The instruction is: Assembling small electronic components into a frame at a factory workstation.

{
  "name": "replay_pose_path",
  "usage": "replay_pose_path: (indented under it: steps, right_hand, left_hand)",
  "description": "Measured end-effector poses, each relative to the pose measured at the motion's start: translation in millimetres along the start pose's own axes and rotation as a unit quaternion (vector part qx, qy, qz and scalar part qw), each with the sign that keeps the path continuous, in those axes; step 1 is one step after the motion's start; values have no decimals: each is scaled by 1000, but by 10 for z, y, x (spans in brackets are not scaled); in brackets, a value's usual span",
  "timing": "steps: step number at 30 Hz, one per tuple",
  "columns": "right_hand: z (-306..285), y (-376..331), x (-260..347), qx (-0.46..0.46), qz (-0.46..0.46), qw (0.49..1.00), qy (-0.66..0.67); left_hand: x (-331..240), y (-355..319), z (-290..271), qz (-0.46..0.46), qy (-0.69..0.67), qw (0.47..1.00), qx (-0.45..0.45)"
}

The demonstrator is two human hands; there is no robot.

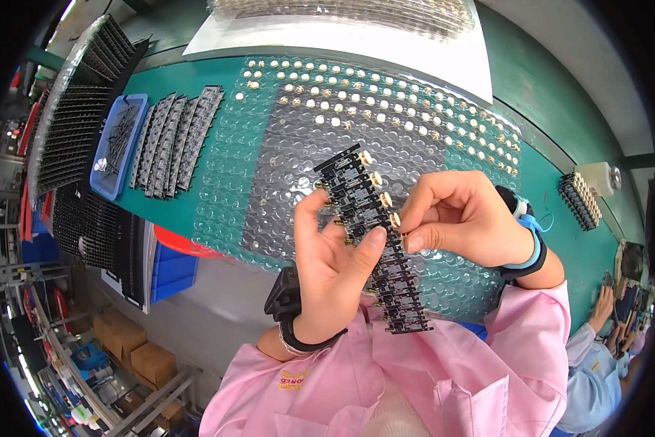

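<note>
Two hands are shown above a green worktop (560, 189). A long black circuit-board strip (375, 240) is clasped in the left hand (331, 269); a small round component (395, 218) on its right edge is pinched by the right hand (462, 218). The fitting of components along that edge appears to be in hand; precise fingertip alignment at the next vacant position would be required. The strip's long axis runs from upper left, far end, to lower right, over a clear blister tray (269, 138).

A long black circuit strip (375, 240) is held up, tilted, with maybe four little round gold parts on top.
</note>
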State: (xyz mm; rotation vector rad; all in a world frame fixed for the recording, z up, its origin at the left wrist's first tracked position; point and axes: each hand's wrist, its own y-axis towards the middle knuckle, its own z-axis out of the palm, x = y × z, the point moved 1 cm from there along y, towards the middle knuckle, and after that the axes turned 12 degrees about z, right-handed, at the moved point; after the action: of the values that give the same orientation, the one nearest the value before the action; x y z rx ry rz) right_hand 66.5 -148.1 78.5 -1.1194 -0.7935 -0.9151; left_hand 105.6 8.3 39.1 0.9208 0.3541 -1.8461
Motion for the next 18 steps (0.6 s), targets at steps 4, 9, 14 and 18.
replay_pose_path:
  steps: [4,9,14,18]
  right_hand:
    - [27,12,-15,-26,-19,999,-38]
    - [68,0,80,-56,18,984,-170]
    - [108,-13,85,-69,-2,980,-187]
    - [135,-21,73,-86,-20,977,-195]
  left_hand:
    - [23,24,-29,18,24,1000,5]
    - [-12,14,-81,18,36,999,5]
    - [15,11,-72,34,27,999,-10]
    - [15,3,-95,57,43,997,-3]
